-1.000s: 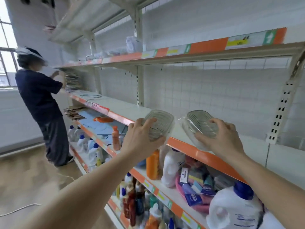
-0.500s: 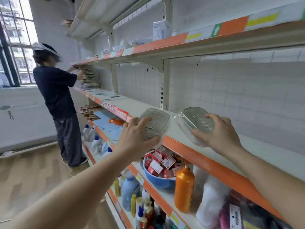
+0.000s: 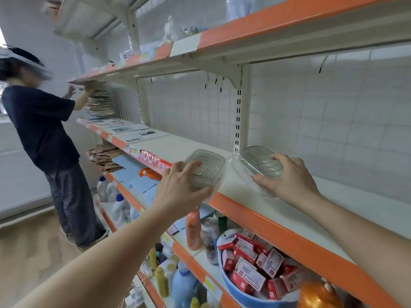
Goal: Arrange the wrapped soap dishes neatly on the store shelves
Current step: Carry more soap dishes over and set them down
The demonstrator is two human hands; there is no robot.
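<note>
Two clear ribbed soap dishes in plastic wrap are held over the white middle shelf [image 3: 191, 150] with its orange front edge. My left hand [image 3: 182, 190] grips the left soap dish [image 3: 205, 168] from below and the side, at the shelf's front edge. My right hand [image 3: 289, 176] grips the right soap dish [image 3: 260, 162], which is tilted, its loose wrap touching the shelf surface. The two dishes sit close together, almost touching.
A person in a dark shirt [image 3: 42, 130] stands at the left, handling a stack of papers [image 3: 100, 101]. Below are orange bottles [image 3: 193, 230], a can, white jugs [image 3: 117, 207] and a blue tub of red boxes [image 3: 251, 270]. A white upright [image 3: 240, 107] stands behind the dishes.
The view has shifted along the shelf. Both hands have lowered the dishes toward the shelf surface, and the right dish's wrap now meets it.
</note>
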